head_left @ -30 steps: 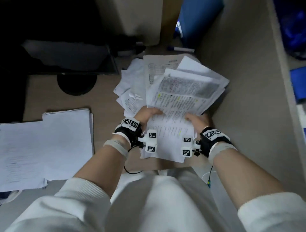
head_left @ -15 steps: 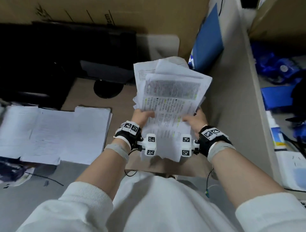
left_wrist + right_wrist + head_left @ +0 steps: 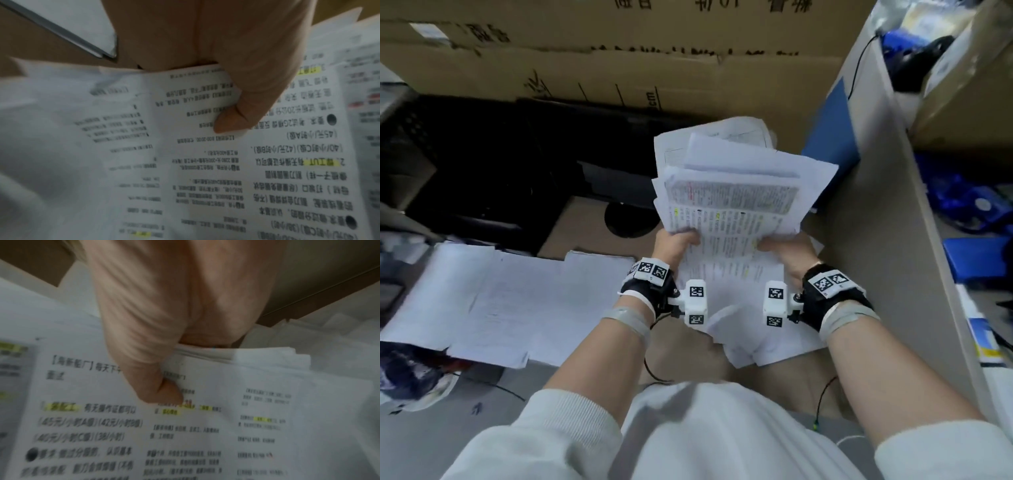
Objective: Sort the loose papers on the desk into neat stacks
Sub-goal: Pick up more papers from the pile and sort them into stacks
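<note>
While my left hand (image 3: 677,245) and right hand (image 3: 784,249) pinch the papers (image 3: 732,205) mid-edge, sheets look light, floppy, slippery; uneven edges risk fanning.

White ribbed-cuff sleeves (image 3: 571,421) pushed up both forearms. Black wrist straps (image 3: 645,291) on each wrist, each topped with white blocks carrying black-and-white square fiducial tags (image 3: 828,282). White boxy camera modules (image 3: 695,305) tagged likewise. Grey bands (image 3: 626,318) below the straps; thin black cable (image 3: 650,371) dangling.
</note>
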The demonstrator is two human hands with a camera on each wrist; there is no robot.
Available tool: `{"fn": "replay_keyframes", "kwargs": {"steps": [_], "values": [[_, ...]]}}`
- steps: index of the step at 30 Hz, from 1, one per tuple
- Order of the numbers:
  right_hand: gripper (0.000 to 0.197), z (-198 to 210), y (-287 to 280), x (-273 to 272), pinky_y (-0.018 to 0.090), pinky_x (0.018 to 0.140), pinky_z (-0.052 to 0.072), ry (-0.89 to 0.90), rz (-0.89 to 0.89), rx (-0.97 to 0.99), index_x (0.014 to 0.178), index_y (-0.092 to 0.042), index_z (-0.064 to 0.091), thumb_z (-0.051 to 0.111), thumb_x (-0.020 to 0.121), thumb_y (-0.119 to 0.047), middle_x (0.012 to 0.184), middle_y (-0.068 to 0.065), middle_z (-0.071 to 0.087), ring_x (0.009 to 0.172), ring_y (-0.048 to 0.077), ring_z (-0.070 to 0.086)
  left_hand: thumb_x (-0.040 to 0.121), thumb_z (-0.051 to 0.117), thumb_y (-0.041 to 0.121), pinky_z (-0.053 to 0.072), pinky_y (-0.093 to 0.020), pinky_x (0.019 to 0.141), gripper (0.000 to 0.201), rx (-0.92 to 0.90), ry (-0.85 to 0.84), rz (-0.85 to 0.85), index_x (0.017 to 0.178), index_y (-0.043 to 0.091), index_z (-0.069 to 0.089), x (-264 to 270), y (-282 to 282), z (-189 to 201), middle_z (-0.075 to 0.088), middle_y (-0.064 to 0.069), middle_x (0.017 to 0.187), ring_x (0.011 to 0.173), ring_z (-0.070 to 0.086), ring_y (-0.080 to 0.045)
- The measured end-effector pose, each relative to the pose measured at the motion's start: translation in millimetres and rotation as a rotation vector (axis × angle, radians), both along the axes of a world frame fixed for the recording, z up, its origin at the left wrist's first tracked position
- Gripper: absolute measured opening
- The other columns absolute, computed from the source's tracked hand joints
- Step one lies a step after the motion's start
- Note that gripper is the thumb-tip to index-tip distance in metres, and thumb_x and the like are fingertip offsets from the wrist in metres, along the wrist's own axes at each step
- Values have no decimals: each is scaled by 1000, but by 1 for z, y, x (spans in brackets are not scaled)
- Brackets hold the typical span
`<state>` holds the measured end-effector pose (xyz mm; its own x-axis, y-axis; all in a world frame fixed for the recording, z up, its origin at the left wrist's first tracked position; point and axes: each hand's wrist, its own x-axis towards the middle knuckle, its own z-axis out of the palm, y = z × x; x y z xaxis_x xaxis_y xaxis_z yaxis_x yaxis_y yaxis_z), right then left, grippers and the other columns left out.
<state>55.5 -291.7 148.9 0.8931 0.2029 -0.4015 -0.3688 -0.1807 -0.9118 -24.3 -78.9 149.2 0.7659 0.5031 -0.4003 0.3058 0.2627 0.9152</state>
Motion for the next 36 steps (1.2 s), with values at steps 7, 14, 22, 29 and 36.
{"fn": "replay_keyframes", "kwargs": {"steps": [7, 14, 22, 29, 36], "values": [[25, 31, 22, 20, 33, 74, 57, -245, -163, 56, 79, -14, 73, 71, 72, 10, 86, 6, 74, 79, 21, 68, 73, 78, 3, 58, -44, 85, 24, 102, -123, -156, 95, 12, 71, 19, 31, 25, 73, -12, 99, 92, 70, -28], [39, -19, 20, 4, 21, 64, 45, 44, -55, -272, 114, 0, 66, 79, 78, -4, 112, 10, 67, 91, 18, 58, 65, 85, -5, 60, -40, 80, 39, 156, 15, -131, 101, -5, 70, 24, 27, -1, 73, -16, 98, 89, 71, -28], [37, -33, 32, 15, 31, 85, 46, 51, -180, -241, 107, -3, 55, 79, 83, -19, 113, 8, 64, 100, 24, 61, 73, 86, 6, 58, -51, 88, 29, 139, 34, -119, 99, -1, 74, 30, 35, -13, 74, -20, 100, 97, 72, -34], [28, -31, 47, 34, 41, 90, 55, -50, -113, -208, 99, -5, 72, 81, 79, -22, 98, 10, 74, 94, 26, 70, 75, 86, 14, 56, -55, 88, 13, -32, 36, -16, 84, 11, 77, 42, 51, -12, 74, -21, 97, 94, 72, -37], [56, -41, 35, 27, 34, 87, 56, 94, -163, -179, 111, -15, 69, 89, 67, -44, 104, 0, 74, 90, 17, 70, 90, 73, 17, 62, -45, 71, 19, -323, -9, 304, 100, 2, 66, 37, 53, 3, 75, -17, 94, 80, 75, -28]]}}
